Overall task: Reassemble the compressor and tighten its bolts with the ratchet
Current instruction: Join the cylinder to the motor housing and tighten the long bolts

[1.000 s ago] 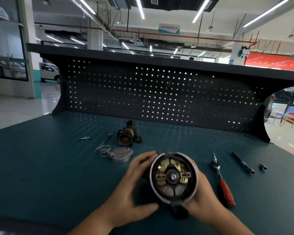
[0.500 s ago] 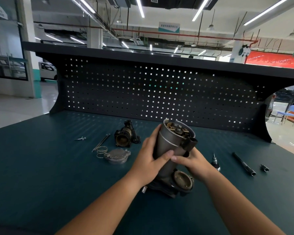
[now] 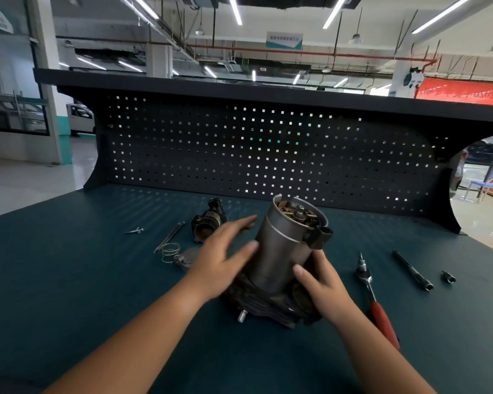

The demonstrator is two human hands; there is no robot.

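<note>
Right hand [image 3: 322, 282] grips the lower part of the compressor [image 3: 282, 251], thumb across the front of its grey cylinder, while the left hand [image 3: 222, 251], blurred, is spread with straight fingers just beside the cylinder's left side. Tilted slightly, the compressor stands on its finned base at the centre of the frame on the green bench mat [image 3: 69, 280]. To its right lies the red-handled ratchet [image 3: 374, 297]; at centre left, a spring [image 3: 170, 251] and long bolts [image 3: 170, 237].
</note>
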